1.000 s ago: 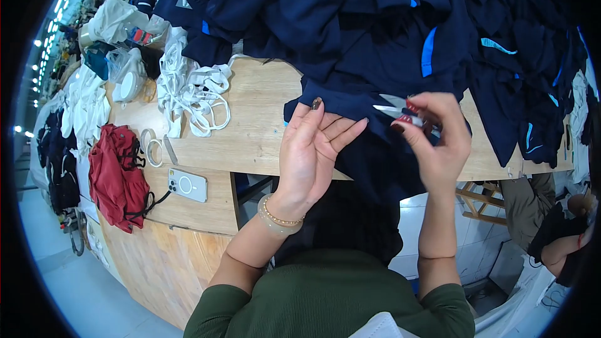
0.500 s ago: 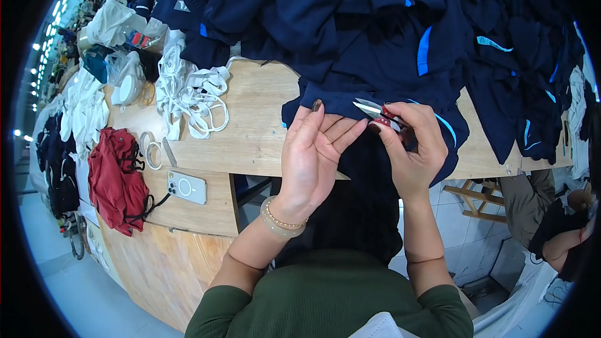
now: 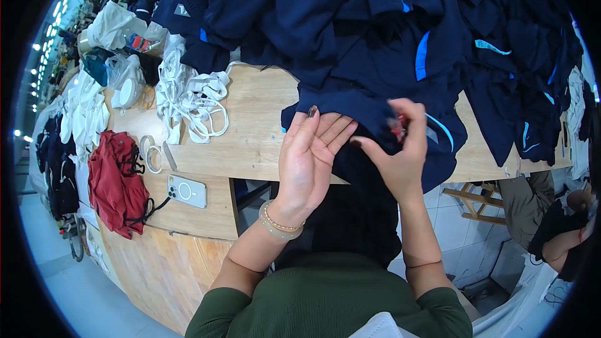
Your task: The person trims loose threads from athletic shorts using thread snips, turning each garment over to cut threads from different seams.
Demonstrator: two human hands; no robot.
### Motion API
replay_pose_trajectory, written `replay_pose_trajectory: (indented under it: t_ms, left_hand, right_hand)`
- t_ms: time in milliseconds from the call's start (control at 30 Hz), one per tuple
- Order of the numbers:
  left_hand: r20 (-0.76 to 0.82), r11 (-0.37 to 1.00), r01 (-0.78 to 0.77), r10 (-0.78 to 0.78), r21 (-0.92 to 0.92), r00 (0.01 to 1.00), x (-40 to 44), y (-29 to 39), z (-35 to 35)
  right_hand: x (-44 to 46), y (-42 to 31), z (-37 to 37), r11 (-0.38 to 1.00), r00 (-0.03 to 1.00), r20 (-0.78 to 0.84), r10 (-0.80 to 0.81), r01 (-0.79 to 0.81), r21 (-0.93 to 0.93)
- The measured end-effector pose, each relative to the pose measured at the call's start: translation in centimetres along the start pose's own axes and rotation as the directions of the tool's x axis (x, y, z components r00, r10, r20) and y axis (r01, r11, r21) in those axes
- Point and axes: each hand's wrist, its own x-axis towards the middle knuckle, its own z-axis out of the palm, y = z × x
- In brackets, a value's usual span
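Note:
My left hand [image 3: 311, 153], palm up, has the edge of a navy garment [image 3: 350, 101] between its thumb and fingers. Just right of it is my right hand [image 3: 404, 150], its thumb and index finger apart. Small red-handled snips [image 3: 399, 127] sit blurred within the right hand's fingers, their blades not clearly visible. The garment spreads over the table edge beneath both hands and shows a light blue strip at its right side.
A large pile of navy garments [image 3: 269, 19] covers the back. On the left lie white straps [image 3: 203, 97], tape rolls [image 3: 152, 155], a phone [image 3: 186, 191] and a red bag [image 3: 116, 178] on the wooden table [image 3: 256, 112]. Another person's arm [image 3: 563, 251] shows at far right.
My right hand first moved left with the snips, then turned upward, and the blades no longer point clearly at the cloth. My left hand stays nearly in place, holding the garment.

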Motion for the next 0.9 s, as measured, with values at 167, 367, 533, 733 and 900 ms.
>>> replay_pose_trajectory:
  t_ms: [167, 367, 533, 733, 900]
  left_hand:
    - [-0.017, 0.829, -0.155, 0.194, 0.538, 0.981, 0.1, 0.3, 1.0]
    - [0.253, 0.058, -0.293, 0.362, 0.955, 0.897, 2.6, -0.1, -1.0]
    - [0.429, 0.541, -0.315, -0.095, 0.78, 0.898, 4.8, -0.6, 0.3]
    - [0.266, 0.847, 0.102, -0.276, 0.522, 0.924, 4.0, 0.0, -0.4]
    - [0.235, 0.874, 0.203, -0.332, 0.442, 0.914, 3.2, 0.4, -0.3]
  right_hand:
    - [1.0, 2.2, -1.0, 0.984, 0.996, 0.022, 0.088, -0.09, 0.153]
    - [4.2, 1.6, -3.7, 0.746, 0.901, 0.222, 0.372, -0.433, 0.505]
    - [5.1, 3.1, -4.9, 0.547, 0.832, 0.409, 0.374, -0.555, 0.627]
    - [5.9, 4.5, -5.8, 0.458, 0.806, 0.352, 0.476, -0.569, 0.683]
    - [5.9, 5.7, -4.7, 0.488, 0.781, 0.351, 0.516, -0.605, 0.629]
